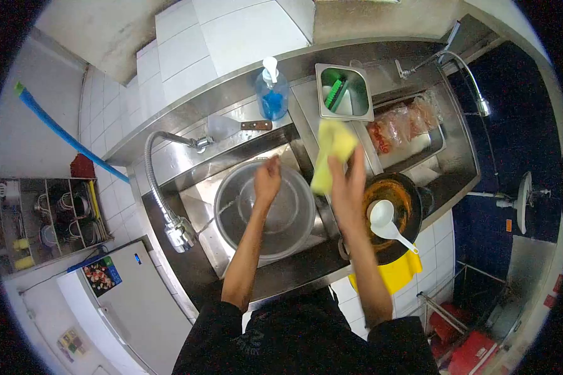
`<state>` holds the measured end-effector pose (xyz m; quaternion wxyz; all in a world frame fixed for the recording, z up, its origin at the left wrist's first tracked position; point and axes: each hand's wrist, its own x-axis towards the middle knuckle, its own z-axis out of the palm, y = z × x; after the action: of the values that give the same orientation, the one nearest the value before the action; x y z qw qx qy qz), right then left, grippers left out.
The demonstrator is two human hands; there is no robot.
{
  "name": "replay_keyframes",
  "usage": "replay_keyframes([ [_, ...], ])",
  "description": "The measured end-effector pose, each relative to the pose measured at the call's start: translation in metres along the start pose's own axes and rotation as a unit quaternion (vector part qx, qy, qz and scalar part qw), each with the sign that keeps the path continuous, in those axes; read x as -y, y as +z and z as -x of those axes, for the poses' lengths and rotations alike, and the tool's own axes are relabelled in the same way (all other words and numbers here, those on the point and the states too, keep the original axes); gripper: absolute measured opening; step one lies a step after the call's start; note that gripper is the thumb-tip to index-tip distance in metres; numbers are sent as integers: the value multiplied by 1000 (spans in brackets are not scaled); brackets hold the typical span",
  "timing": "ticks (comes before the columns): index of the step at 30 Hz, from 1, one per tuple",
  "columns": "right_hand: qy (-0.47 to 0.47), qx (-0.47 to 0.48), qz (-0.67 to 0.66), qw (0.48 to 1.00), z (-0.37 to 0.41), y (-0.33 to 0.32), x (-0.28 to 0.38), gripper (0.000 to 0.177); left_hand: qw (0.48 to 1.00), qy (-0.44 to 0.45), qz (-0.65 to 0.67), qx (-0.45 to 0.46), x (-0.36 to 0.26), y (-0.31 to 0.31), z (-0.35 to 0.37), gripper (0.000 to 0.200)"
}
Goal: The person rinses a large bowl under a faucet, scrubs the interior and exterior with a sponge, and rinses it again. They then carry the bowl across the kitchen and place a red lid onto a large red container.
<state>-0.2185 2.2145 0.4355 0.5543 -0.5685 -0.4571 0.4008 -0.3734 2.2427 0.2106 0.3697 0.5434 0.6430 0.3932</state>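
Observation:
My right hand grips a yellow sponge cloth, blurred by motion, above the divider between the two sinks. My left hand is over a large round grey basin in the left sink, its fingers curled together; whatever they hold, if anything, is hidden. A thin stream runs from the flexible faucet toward the basin. Just right of my right wrist is a dark wok with orange-brown residue, and a white ladle lies in it.
Behind the basin stand a blue soap pump bottle and a scraper with a wooden handle. A steel container holds a green brush. Bagged reddish food lies in the right sink. A second faucet hangs at far right.

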Motion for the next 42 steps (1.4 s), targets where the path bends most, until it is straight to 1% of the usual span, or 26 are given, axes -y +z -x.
replay_keyframes([
  [1,96,-19,-65,993,30,3,0,45,996,49,21,-69,-41,-20,-17,37],
  [2,169,-32,-149,974,54,8,-14,46,991,28,87,-98,-80,-37,-37,30],
  [3,256,-43,-276,925,78,13,-45,49,979,73,100,-163,-143,-56,-48,28],
  [4,366,-48,-401,838,97,17,-65,49,965,104,148,-189,-178,-67,-70,30],
  [5,372,-51,-405,834,105,23,-85,49,955,170,116,-215,-202,-75,-95,24],
  [6,385,-6,-496,778,110,28,-102,49,943,222,47,-244,-228,-81,-116,23],
  [7,392,40,-579,713,113,32,-110,50,948,218,43,-227,-246,-77,-138,23],
  [8,393,39,-581,712,110,36,-110,50,962,184,-41,-196,-249,-70,-169,28],
  [10,428,51,-657,618,89,45,-111,54,957,112,-267,-31,-263,-58,-200,41],
  [13,377,108,-674,626,56,67,-143,56,889,96,-428,135,-240,-33,-234,47],
  [14,363,114,-677,630,44,74,-151,56,884,100,-433,143,-235,-28,-236,47],
  [16,332,111,-688,636,16,88,-156,55,843,146,-505,112,-233,-24,-225,49],
  [17,341,68,-706,617,2,97,-159,55,838,143,-512,120,-230,-22,-223,49],
  [19,307,112,-724,607,-25,104,-152,53,843,174,-499,94,-223,-24,-222,52],
  [21,308,103,-724,608,-44,112,-139,50,843,193,-496,82,-213,-26,-224,50],
  [24,305,97,-725,609,-56,124,-135,46,839,257,-479,-16,-209,-21,-211,43],
  [29,308,99,-726,607,-61,118,-127,43,849,246,-468,-23,-218,-29,-201,36],
  [31,276,106,-718,631,-56,115,-129,43,907,369,-176,-103,-212,-29,-203,23],
  [32,261,107,-698,658,-50,112,-132,44,888,407,-90,-195,-211,-31,-201,13],
  [33,246,105,-678,685,-44,105,-133,44,875,409,-41,-256,-220,-38,-184,14],
  [34,251,107,-661,700,-35,95,-124,46,872,403,-2,-278,-224,-45,-155,14],
  [36,266,56,-639,720,-19,88,-125,44,931,271,54,-240,-210,-57,-78,11],
  [38,293,-5,-602,743,1,83,-125,39,962,244,-12,-122,-168,-50,-23,16],
  [39,306,-12,-601,738,16,82,-130,39,944,261,-196,-57,-139,-45,-1,26],
  [40,335,-12,-548,766,32,82,-136,40,966,201,-161,-15,-115,-35,20,30],
  [42,372,6,-457,808,60,83,-137,42,986,126,-95,-44,-71,-38,40,32],
])
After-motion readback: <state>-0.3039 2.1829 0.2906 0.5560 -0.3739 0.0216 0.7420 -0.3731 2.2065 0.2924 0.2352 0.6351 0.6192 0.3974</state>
